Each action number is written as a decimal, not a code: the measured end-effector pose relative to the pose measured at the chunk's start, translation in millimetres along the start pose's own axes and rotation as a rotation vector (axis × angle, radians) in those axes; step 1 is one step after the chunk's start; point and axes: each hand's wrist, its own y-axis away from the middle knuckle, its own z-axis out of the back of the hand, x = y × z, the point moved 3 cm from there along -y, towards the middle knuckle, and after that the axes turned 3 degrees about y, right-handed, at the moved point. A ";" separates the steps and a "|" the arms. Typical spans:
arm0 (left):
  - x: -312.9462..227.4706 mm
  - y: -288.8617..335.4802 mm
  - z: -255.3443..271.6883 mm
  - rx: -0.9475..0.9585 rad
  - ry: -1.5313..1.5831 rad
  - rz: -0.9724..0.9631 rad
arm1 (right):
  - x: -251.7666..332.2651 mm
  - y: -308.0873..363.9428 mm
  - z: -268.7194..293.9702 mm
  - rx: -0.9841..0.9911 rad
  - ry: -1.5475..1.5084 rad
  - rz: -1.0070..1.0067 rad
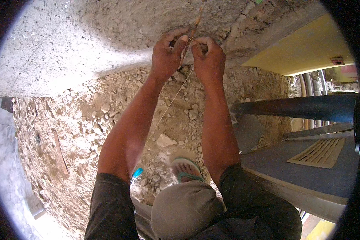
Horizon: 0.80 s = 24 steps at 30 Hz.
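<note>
While both hands work at the rusty rod [199,17] in the head view, a pale string [173,99] meets it between them, then slants down past the left forearm. Left hand [165,57] is just left of the rod, thumb right up against it; can't tell if its fingers are clamped on string or rod. Right hand [210,62] is just right of the rod, thumb and forefinger together, pinched on string. Rough grey concrete [120,30] lies behind and left of the rod, rubble ground [82,120] below it. Yellow panel [302,46] and dark pipe [300,108] sit well right of the rod. Sandalled foot [185,167] and small turquoise item [137,173] are well below the rod.
</note>
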 end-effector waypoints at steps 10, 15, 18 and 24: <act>11.5 2.2 -2.1 0.065 -0.132 -0.064 | 6.1 2.8 1.3 0.012 0.083 0.000; 23.5 7.8 0.9 0.077 -0.148 -0.046 | -0.5 4.0 -5.8 0.015 0.101 -0.017; 24.6 11.1 -1.9 0.093 -0.166 0.049 | -13.1 5.2 -11.3 0.002 0.123 -0.028; 12.2 9.3 -2.2 0.047 -0.080 -0.079 | -14.1 6.3 -12.2 -0.024 0.116 0.053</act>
